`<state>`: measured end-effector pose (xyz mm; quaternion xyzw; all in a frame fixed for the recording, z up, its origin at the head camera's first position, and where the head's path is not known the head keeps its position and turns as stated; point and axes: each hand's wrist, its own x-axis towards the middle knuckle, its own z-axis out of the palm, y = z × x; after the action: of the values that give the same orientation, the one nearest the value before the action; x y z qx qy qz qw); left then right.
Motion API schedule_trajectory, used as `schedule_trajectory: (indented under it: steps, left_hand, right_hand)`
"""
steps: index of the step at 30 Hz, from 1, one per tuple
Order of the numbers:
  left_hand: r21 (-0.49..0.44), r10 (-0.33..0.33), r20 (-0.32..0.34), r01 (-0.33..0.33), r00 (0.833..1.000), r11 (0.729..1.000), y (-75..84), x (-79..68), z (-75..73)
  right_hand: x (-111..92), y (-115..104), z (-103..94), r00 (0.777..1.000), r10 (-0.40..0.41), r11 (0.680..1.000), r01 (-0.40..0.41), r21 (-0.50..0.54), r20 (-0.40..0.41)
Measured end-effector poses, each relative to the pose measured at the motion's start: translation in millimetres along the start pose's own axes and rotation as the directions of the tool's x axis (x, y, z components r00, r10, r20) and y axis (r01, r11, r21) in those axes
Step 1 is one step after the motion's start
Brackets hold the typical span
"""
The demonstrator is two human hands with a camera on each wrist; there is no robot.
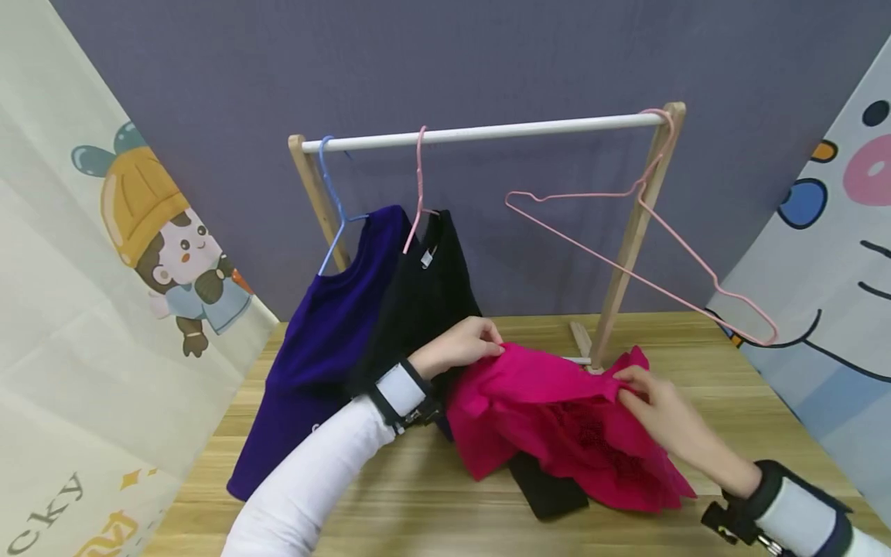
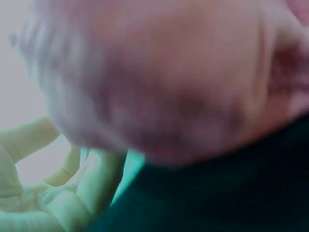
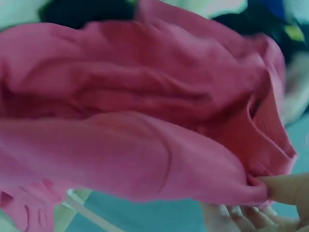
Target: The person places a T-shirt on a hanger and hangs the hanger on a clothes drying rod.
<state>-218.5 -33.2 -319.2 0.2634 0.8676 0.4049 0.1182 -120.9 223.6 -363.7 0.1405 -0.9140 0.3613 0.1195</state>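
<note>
A bright pink garment point(image 1: 536, 379) is stretched above the wooden table between both hands. My left hand point(image 1: 461, 344) pinches its upper left edge, close to the black garment on the rack. At the opposite edge my right hand point(image 1: 657, 406) holds the cloth between thumb and fingers. In the right wrist view the pink garment point(image 3: 130, 150) hangs in folds, gripped by the right hand point(image 3: 277, 203) at its lower corner. Blurred pinkish cloth point(image 2: 183, 72) fills much of the left wrist view, where fingers of the left hand point(image 2: 63, 188) show at lower left.
A clothes rack has a white rail point(image 1: 515, 133) and wooden posts. On it hang a dark blue garment point(image 1: 313, 363) on a blue hanger point(image 1: 336, 205), a black garment point(image 1: 425, 286) on a pink hanger point(image 1: 420, 182), and a bare pink hanger point(image 1: 578, 241). Black cloth point(image 1: 546, 491) lies below the pink garment.
</note>
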Motion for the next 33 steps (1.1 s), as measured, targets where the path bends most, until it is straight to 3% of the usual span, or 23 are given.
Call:
schedule_trajectory:
  steps: [3, 6, 13, 19, 24, 28, 33]
  left_hand:
    - [-0.04, -0.051, 0.011, 0.052, 0.999, 0.998, -5.9, -2.3, -2.4]
    - [-0.089, -0.094, 0.023, 0.096, 0.995, 0.991, -10.3, -3.4, -2.7]
    - [-0.062, -0.085, -0.019, 0.084, 0.996, 0.995, -11.1, -4.9, -1.8]
    - [0.073, 0.008, -0.118, 0.001, 0.993, 0.997, -4.3, -12.2, 2.3]
    - [0.221, 0.07, -0.186, -0.028, 0.98, 0.975, 7.3, -21.3, 10.9]
    - [0.327, 0.109, -0.187, -0.043, 0.976, 0.944, 19.8, -29.8, 18.6]
    - [0.455, 0.164, -0.155, -0.077, 0.974, 0.887, 30.4, -34.9, 28.4]
  right_hand:
    - [14.2, 0.9, -18.9, 1.0, -0.01, 0.998, 0.01, 0.06, 0.012]
    - [27.3, -4.0, -32.7, 0.999, -0.032, 0.999, 0.032, 0.043, 0.004]
    - [54.8, -28.2, -46.2, 0.998, -0.066, 0.998, 0.065, -0.026, -0.018]
    - [70.1, -43.0, -50.1, 0.999, -0.042, 0.999, 0.043, -0.014, 0.012]
    - [75.2, -46.7, -53.5, 0.997, 0.003, 1.0, -0.003, 0.007, 0.071]
    - [78.6, -47.5, -56.1, 0.997, 0.015, 1.0, -0.014, -0.003, 0.077]
    - [82.4, -50.7, -60.1, 0.997, 0.019, 1.0, -0.018, -0.015, 0.079]
